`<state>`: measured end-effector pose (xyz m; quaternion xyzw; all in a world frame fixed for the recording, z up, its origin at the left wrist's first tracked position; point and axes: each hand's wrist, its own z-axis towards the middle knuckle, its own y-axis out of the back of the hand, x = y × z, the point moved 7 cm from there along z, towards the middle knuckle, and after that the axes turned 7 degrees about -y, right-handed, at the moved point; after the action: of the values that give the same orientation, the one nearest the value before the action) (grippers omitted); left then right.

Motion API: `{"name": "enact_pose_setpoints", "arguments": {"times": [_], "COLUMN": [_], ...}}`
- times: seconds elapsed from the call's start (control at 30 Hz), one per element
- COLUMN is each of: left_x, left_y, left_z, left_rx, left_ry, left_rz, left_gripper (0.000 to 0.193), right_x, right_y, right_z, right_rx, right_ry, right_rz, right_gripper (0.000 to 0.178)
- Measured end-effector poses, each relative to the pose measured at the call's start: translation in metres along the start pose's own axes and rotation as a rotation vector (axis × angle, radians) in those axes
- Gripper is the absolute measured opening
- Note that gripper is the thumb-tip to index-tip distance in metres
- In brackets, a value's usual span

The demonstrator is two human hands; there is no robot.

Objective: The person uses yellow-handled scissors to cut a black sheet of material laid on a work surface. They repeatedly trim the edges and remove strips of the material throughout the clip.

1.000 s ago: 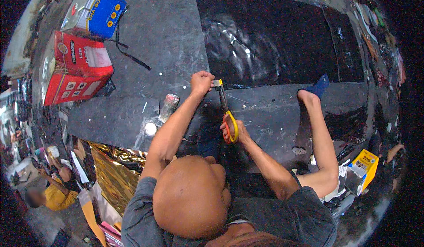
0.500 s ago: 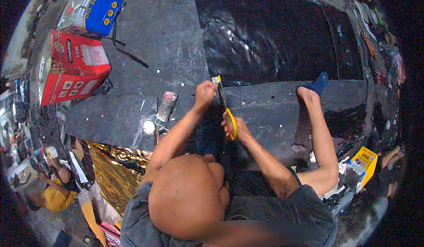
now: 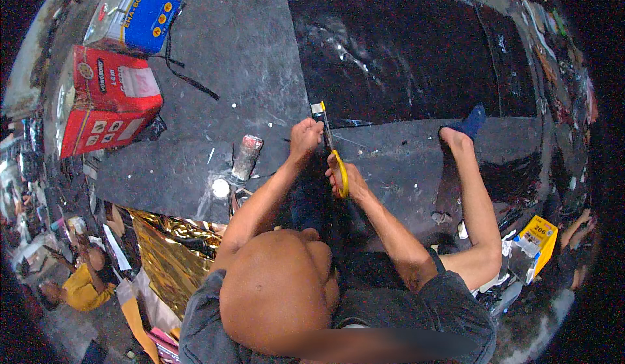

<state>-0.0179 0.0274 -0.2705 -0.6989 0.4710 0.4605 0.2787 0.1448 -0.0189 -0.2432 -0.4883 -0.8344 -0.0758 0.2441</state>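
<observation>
The right hand (image 3: 355, 180) grips yellow-handled scissors (image 3: 337, 157), which point toward a black sheet (image 3: 416, 51), while the left hand (image 3: 306, 140), closed on contents too small to tell, lies so near the blades that a slip could nick it.

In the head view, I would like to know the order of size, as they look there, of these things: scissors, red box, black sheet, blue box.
From largest to smallest, as they look:
1. black sheet
2. red box
3. blue box
4. scissors, partly covered by the right hand
</observation>
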Motion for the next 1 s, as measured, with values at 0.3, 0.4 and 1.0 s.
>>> {"name": "enact_pose_setpoints", "arguments": {"times": [0.3, 0.4, 1.0], "left_x": [-0.012, -0.025, -0.008], "left_y": [-0.002, -0.005, -0.009], "left_z": [0.008, 0.008, 0.014], "left_rx": [0.021, 0.002, 0.093], "left_ry": [-0.039, 0.086, 0.094], "left_rz": [-0.003, 0.043, -0.241], "left_gripper": [0.026, 0.027, 0.017], "right_x": [0.017, 0.017, 0.043], "right_y": [-0.001, -0.001, -0.005], "right_z": [-0.007, -0.007, 0.004], "right_rx": [-0.024, -0.036, -0.060], "right_ry": [0.144, 0.179, 0.143], "right_rz": [-0.066, -0.126, -0.184], "right_gripper": [0.076, 0.076, 0.083]}}
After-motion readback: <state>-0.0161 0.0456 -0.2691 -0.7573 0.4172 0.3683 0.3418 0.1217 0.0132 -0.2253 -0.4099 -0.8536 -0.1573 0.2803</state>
